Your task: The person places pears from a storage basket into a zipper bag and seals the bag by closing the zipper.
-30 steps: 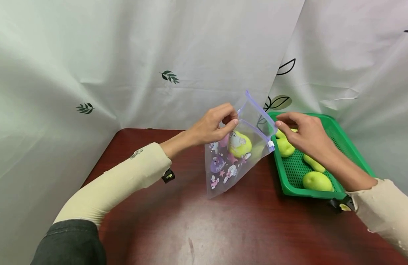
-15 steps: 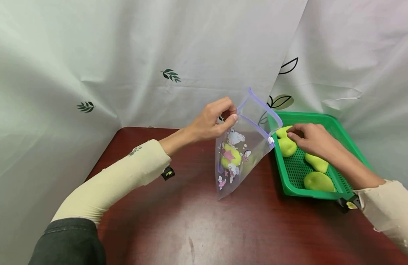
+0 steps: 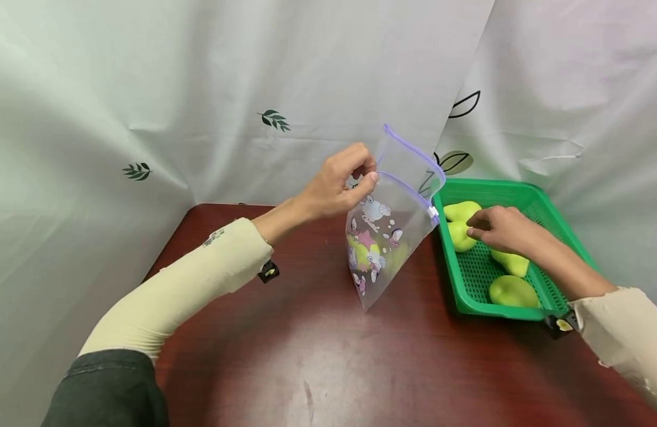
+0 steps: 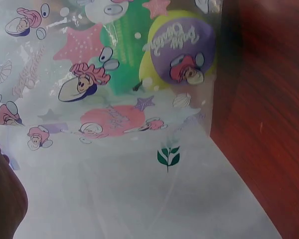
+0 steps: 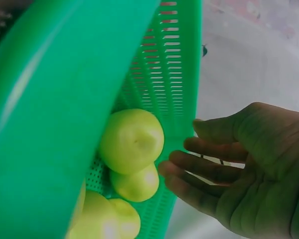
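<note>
My left hand (image 3: 341, 181) pinches the top edge of a clear zip bag (image 3: 395, 216) with a purple slider closure and cartoon prints. The bag hangs with its mouth spread apart. Low inside it, partly behind the prints, lies a yellow-green pear (image 3: 356, 244); the left wrist view shows the same pear (image 4: 148, 59) through the film. My right hand (image 3: 504, 228) is over the green basket (image 3: 456, 290), close to a pear (image 3: 459, 237) at its left side. In the right wrist view its fingers (image 5: 204, 172) are loosely extended beside the pears (image 5: 132, 142), holding nothing.
More pears lie in the basket, including one at the middle (image 3: 511, 263) and one near the front wall (image 3: 512, 292). A dark red wooden table (image 3: 286, 356) supports the basket. A pale curtain (image 3: 227, 89) with leaf prints hangs behind.
My right hand has let go of the bag's rim and moved right and down over the basket. The bag has risen slightly in my left hand, and the pear inside has sunk lower.
</note>
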A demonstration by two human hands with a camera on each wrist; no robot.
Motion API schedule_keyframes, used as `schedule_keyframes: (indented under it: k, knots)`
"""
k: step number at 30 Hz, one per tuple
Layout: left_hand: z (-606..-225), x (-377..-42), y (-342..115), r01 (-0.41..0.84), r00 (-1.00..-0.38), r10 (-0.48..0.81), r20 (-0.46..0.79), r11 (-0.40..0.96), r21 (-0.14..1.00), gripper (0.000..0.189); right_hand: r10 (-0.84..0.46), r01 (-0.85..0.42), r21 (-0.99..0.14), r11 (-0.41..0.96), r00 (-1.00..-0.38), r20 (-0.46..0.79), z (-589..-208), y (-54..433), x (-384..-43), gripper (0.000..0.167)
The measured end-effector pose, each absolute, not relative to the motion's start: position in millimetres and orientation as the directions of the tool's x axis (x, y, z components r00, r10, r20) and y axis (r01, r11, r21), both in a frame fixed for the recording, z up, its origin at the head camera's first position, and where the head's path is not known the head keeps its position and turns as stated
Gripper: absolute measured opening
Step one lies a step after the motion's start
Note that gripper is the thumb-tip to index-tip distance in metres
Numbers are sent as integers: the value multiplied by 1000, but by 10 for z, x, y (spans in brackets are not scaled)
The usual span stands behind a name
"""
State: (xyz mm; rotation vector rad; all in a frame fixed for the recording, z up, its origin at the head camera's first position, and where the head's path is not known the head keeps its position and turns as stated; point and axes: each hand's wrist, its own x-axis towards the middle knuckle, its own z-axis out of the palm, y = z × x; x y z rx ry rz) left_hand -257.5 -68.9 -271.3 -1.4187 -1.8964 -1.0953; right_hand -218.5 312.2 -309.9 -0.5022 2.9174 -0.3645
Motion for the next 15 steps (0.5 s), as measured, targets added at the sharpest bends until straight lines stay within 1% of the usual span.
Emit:
schedule_keyframes:
  k: [8, 15]
  knots:
    - [-2718, -2669, -779, 933, -351, 545, 761, 140, 331, 10, -372, -342, -223, 913, -922, -107, -3145, 3164, -2246, 41]
    - [-2687, -2778, -841, 927, -366, 551, 749, 148, 344, 10, -347, -322, -171, 931, -927, -140, -3150, 3258, -2245, 42]
